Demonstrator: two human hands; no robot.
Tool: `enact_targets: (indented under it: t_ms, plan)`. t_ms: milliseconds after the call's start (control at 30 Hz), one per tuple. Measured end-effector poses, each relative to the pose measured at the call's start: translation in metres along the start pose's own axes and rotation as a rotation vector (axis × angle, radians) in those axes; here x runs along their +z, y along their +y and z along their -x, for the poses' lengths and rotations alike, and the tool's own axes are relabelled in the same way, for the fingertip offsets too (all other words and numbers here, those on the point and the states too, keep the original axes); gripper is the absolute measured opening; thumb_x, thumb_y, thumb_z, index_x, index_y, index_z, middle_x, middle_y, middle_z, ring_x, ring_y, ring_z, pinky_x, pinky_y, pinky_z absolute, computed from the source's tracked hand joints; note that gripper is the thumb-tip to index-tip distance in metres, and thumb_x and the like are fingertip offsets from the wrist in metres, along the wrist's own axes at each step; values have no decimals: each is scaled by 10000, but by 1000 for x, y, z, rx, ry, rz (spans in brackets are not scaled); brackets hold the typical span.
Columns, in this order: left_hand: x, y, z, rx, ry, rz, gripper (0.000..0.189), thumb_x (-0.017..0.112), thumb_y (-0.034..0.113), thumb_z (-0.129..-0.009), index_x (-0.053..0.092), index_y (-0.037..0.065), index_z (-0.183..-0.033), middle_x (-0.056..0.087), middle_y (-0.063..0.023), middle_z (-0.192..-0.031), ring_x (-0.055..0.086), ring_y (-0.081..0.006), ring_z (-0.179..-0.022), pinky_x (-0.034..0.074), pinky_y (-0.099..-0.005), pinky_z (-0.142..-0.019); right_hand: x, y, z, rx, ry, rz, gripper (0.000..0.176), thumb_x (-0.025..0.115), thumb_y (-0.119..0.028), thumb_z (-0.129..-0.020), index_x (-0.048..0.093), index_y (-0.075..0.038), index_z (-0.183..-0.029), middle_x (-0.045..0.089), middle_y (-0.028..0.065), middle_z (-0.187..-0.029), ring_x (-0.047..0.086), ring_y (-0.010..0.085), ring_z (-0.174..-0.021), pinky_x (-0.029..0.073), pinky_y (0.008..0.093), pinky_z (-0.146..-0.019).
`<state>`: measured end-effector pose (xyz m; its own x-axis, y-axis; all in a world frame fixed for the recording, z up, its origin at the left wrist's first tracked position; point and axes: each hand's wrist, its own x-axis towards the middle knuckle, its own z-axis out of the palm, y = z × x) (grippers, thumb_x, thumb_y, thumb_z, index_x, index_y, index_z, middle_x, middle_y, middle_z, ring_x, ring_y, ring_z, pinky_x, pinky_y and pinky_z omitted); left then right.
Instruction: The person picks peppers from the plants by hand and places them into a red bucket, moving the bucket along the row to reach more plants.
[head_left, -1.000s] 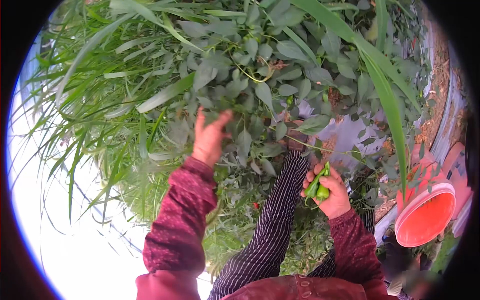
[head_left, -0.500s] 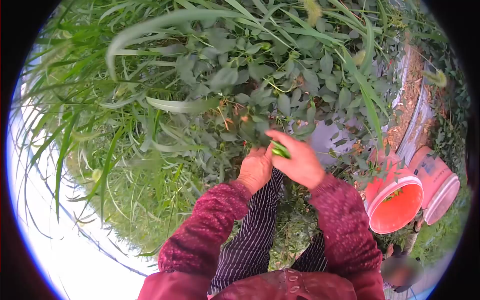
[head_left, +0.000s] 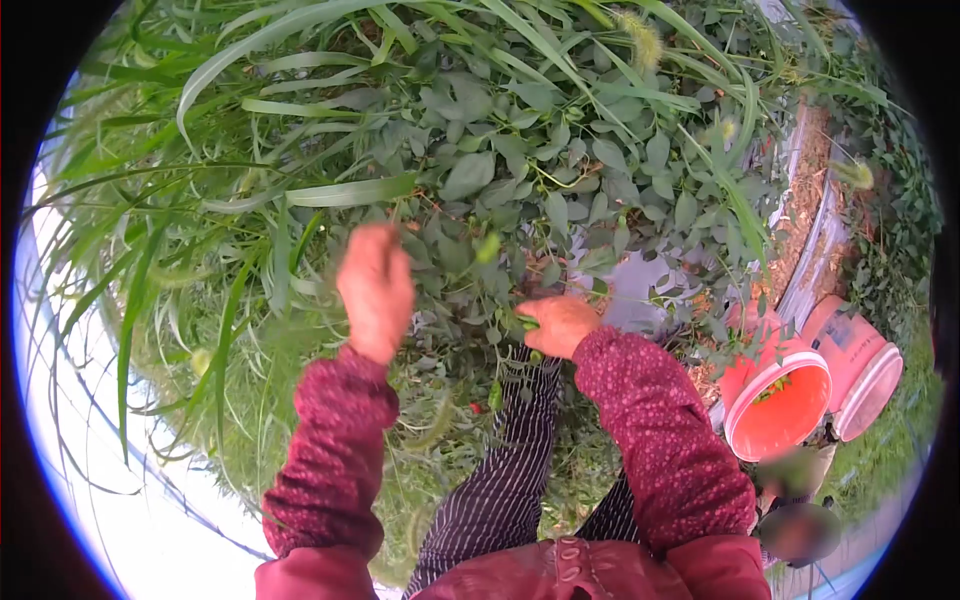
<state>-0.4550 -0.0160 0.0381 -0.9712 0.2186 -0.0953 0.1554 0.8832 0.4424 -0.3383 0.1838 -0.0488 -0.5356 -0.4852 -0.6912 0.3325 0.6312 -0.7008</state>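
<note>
My right hand is closed around green peppers, whose tips show at its fingertips, just above my striped trouser leg. My left hand is raised at the left among the grass and leaves; motion smears its fingers, and whether it holds anything is unclear. Between the two hands are leafy pepper plants. A green pepper hangs low beside my leg, with a small red pepper near it. Another light green shape, blurred, shows in the foliage between my hands.
A pink bucket lies tilted at the right, with some green peppers inside. Beside it stands a second pink bucket with a pale lid. Tall grass fills the left. Plastic sheeting covers some ground. Blurred people appear at the lower right.
My left hand has moved away from my right hand, to the left and up. My right hand has shifted slightly down, still holding the green peppers. The buckets appear slightly further left.
</note>
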Motion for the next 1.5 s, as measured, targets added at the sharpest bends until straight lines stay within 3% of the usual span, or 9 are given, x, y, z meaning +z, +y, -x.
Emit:
enact_targets:
  t_ms: [333, 500, 633, 800, 933, 1133, 1200, 1267, 1500]
  plan:
    - [31, -37, -69, -978, -478, 501, 848, 706, 402, -726, 330, -43, -1342, 458, -222, -1311, 414, -262, -1243, 316, -353, -1028, 6, -22, 44, 137, 63, -215, 479, 577, -257, -745, 550, -126, -1205, 624, 175, -1047, 587, 333, -969, 443, 431, -862]
    - [8, -27, -6, -633, -999, 689, 800, 747, 204, -700, 316, 3, -1343, 567, -165, -1152, 533, -237, -1088, 414, -349, -950, 15, -24, 75, 196, 130, -399, 431, 590, -219, -743, 572, -208, -1173, 651, 106, -885, 626, 266, -816, 480, 369, -777]
    - [-1, 4, 58, -403, -858, 698, 712, 713, 79, -707, 342, 44, -1314, 593, -135, -1107, 582, -214, -1009, 473, -322, -870, 0, -26, 83, 218, 304, -796, 425, 623, -128, -750, 583, -202, -1167, 609, 5, -784, 551, 82, -701, 471, 254, -663]
    - [4, 60, 99, -211, -758, 401, 589, 671, 10, -723, 396, 77, -1239, 587, -149, -1077, 595, -221, -1018, 490, -341, -857, -1, -12, 85, 89, 341, -1083, 384, 583, -36, -782, 576, -90, -1162, 600, -23, -853, 528, 59, -735, 459, 228, -662]
    - [15, 76, 121, 112, -738, 237, 579, 617, -3, -696, 403, 67, -1230, 558, -181, -1027, 574, -381, -874, 478, -424, -747, 9, 5, 96, 109, 343, -1091, 380, 586, -23, -785, 573, -65, -1162, 582, -25, -884, 509, 44, -755, 447, 223, -667]
    - [3, 79, 141, 274, -812, -41, 548, 557, -2, -682, 439, 66, -1213, 541, -127, -844, 571, -307, -696, 461, -394, -639, -9, 5, 122, 147, 334, -1095, 367, 580, -27, -793, 575, -95, -1154, 565, -38, -838, 485, 33, -720, 426, 196, -640]
    - [10, 79, 150, 283, -825, -51, 531, 538, 23, -707, 437, 67, -1227, 543, -117, -839, 572, -298, -690, 459, -389, -640, -23, -5, 123, 56, 291, -1007, 380, 593, -66, -780, 571, -123, -1155, 583, -13, -819, 519, 65, -713, 447, 235, -643]
    - [16, 88, 151, 313, -841, -1, 542, 540, 37, -710, 434, 67, -1241, 538, -117, -828, 575, -297, -691, 459, -390, -638, -42, -24, 116, -58, 192, -402, 438, 591, -217, -744, 558, -178, -1179, 636, 123, -879, 622, 285, -797, 487, 393, -737]
    - [19, 80, 156, 298, -922, 3, 585, 605, 64, -714, 414, 86, -1267, 540, -141, -878, 588, -315, -731, 489, -401, -676, -12, 21, 94, 106, -372, 379, 357, 611, -233, -727, 631, -105, -1060, 656, 127, -869, 628, 285, -869, 486, 410, -794]
